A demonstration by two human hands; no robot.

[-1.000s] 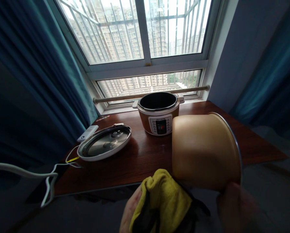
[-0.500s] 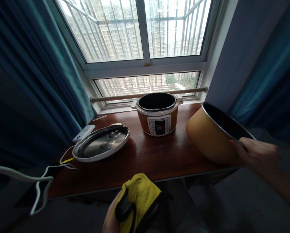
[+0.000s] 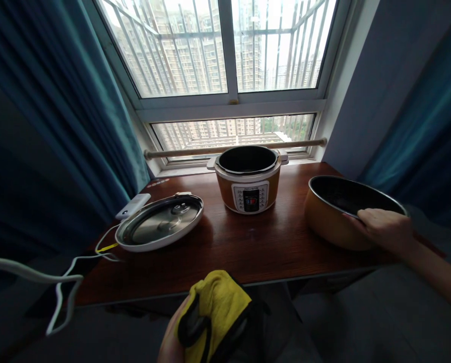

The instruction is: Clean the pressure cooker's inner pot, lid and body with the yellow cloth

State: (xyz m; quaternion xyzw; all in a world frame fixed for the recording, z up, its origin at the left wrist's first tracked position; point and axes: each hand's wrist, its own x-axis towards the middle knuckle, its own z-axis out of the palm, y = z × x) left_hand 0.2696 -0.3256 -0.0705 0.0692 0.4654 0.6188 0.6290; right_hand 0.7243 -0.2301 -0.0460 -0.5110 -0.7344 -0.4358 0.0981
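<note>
Fingers of the right hand (image 3: 384,230) are closed over the near rim of the inner pot (image 3: 338,214), with the thumb side resting on the edge and the forearm running off to the lower right. This pot, gold-coloured outside and dark inside, is seen standing upright on the right end of the wooden table (image 3: 248,247), mouth up, close to the front edge. Whether its base is fully settled on the wood cannot be told.

A yellow cloth (image 3: 219,307) is gripped in the left hand (image 3: 172,343), low in the view and in front of the table's near edge; the fingers are wrapped around it, and dark fabric is bunched up with the yellow. Only part of this hand is shown at the bottom border.

Further out, the pressure cooker body (image 3: 250,181) is placed at the back of the table near the window (image 3: 229,50), open-topped, its control panel turned toward the camera; it stands well apart from the inner pot, to the left of it. On the left part of the table the lid (image 3: 159,227) is laid flat with its metal underside up. Just behind the lid, a small white device (image 3: 133,205) is set, and white cables (image 3: 62,282) trail off the left edge. Blue curtains (image 3: 59,126) are hung on both sides of the window.
</note>
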